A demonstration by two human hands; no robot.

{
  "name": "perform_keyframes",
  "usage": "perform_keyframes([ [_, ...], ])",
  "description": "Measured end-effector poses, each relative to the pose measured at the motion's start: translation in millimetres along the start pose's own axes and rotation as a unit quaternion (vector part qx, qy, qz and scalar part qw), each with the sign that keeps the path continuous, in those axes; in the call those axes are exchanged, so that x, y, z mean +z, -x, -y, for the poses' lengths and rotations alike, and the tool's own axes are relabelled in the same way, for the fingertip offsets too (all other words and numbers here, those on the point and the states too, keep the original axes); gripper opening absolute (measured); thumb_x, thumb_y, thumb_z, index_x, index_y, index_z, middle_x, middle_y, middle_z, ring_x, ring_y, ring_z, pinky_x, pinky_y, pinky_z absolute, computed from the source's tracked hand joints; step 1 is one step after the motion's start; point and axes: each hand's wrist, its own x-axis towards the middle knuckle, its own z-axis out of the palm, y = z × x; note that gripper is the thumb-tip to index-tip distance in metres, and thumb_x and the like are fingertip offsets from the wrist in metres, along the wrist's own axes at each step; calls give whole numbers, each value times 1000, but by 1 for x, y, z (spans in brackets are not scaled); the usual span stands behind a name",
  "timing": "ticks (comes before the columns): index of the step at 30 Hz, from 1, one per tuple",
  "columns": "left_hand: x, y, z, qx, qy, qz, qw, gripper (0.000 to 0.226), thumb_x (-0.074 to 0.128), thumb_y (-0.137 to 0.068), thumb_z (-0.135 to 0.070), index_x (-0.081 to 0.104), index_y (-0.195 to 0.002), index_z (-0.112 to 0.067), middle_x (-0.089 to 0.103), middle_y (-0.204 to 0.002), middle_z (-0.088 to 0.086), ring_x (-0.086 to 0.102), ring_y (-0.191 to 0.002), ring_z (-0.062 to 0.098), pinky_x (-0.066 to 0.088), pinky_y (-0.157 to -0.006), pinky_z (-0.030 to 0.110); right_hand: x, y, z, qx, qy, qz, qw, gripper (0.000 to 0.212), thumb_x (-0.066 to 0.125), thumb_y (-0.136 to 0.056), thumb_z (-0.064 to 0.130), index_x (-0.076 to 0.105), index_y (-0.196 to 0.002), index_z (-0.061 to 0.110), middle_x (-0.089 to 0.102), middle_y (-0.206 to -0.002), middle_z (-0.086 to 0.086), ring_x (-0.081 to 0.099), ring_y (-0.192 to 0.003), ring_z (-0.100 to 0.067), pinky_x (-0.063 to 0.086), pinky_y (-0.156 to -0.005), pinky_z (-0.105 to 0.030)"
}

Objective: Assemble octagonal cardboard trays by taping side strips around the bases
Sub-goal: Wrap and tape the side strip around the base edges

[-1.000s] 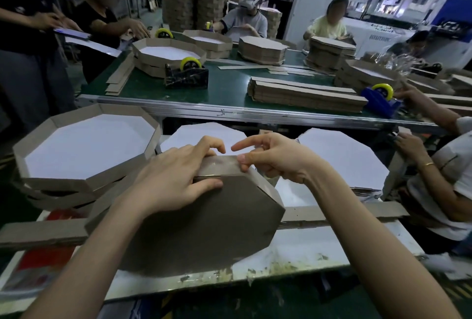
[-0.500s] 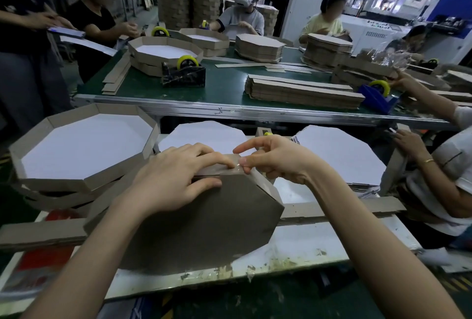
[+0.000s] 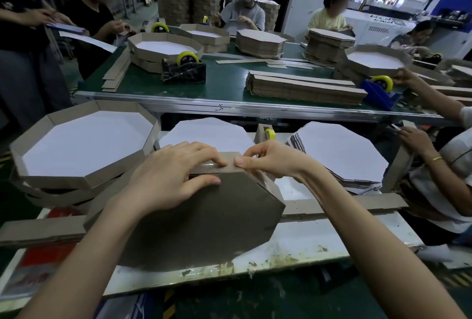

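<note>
Over the last second the left hand (image 3: pixel 168 178) has flattened its fingers along the tape (image 3: pixel 208 164) on the top edge of the tray (image 3: pixel 204 224), thumb on the brown base, gripping the rim. The right hand (image 3: pixel 270 158) has closed in and pinches the strip (image 3: pixel 269 186) just beside them. The tray stands tilted on the tabletop (image 3: pixel 319 244), underside toward the camera, and this joint looks nearly sealed.

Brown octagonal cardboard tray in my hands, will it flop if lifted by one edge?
Probably stiff: the brown octagonal cardboard tray stands tilted on edge, its base unbent. Likely light: the left hand and right hand hold it by the top rim alone.
</note>
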Motion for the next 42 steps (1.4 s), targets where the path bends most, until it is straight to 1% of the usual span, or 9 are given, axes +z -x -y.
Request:
perform_keyframes([
  [4, -1, -2, -2, 12, 13, 3, 1000, 27, 54, -88, -56, 56, -114, -47, 53, -122, -27, 49, -107, 3, 44, -84, 33, -1, -3, -15, -28, -19, 28, 999, 44, 63, -71, 74, 69, -75, 31, 50, -47, 23, 46, -43, 3, 25, -55, -19],
  [9, 0, -1, -3, 19, 25, -5, 1000, 25, 56, -89, -56, 58, -112, -46, 53, -117, -30, 50, -106, 2, 42, -81, 31, -9, -6, -19, -18, -84, 131, 988, 58, 76, -54, 77, 73, -86, 28, 40, -55, 9, 21, -56, -18, 11, -60, -42],
  [16, -1, 5, -7, 9, 79, -39, 996, 23, 68, -81, -53, 70, -100, -40, 61, -124, -23, 57, -112, 4, 50, -86, 35, -15, -3, -19, -38, -112, 174, 978, 20, 68, -87, 43, 76, -88, 24, 47, -61, 9, 29, -52, -8, 20, -52, -25],
  [21, -3, 12, -6, -13, 127, -34, 991, 38, 61, -67, -65, 66, -92, -38, 64, -122, -19, 60, -111, 8, 53, -86, 43, -1, -2, -5, -27, -41, 111, 993, 61, 64, -71, 77, 57, -65, 18, 32, -65, -7, 25, -63, -29, 18, -60, -40],
  [27, -3, 7, -1, -82, 151, -6, 985, 65, 56, -51, -81, 39, -99, -41, 60, -124, -27, 56, -117, 5, 51, -91, 40, 1, 6, -6, -55, -73, 63, 994, 71, 58, -82, 66, 54, -78, -4, 31, -63, -3, 29, -61, -19, 26, -59, -31],
  [29, -3, 3, -2, -84, 140, -1, 987, 67, 57, -51, -82, 32, -102, -46, 59, -127, -25, 54, -117, 9, 50, -91, 41, 4, 8, -2, -96, -40, -9, 994, 59, 55, -91, 57, 67, -91, 0, 50, -72, -1, 47, -67, -17, 38, -64, -23],
  [31, -3, -1, -4, -84, 135, 4, 987, 75, 60, -53, -80, 29, -112, -47, 59, -128, -21, 55, -115, 9, 51, -91, 39, 11, 12, 10, -143, -31, -69, 987, 29, 58, -94, 47, 71, -108, 25, 62, -93, 27, 58, -91, 2, 44, -78, -10],
  [34, 2, -1, 1, -74, 5, -58, 996, 83, 47, -59, -86, 32, -126, -39, 63, -120, -10, 62, -101, 15, 52, -79, 35, 21, 20, 30, -217, -51, -73, 972, 31, 67, -88, 44, 64, -117, 34, 56, -117, 24, 53, -116, 1, 45, -98, -19],
  [42, 9, 9, 17, -91, -49, -98, 990, 77, 36, -61, -92, 56, -107, -34, 65, -99, -11, 57, -85, 15, 44, -67, 31, 38, 18, 52, -273, -24, -104, 956, 11, 82, -79, 13, 72, -85, 12, 67, -93, 2, 60, -90, -3, 40, -81, -11],
])
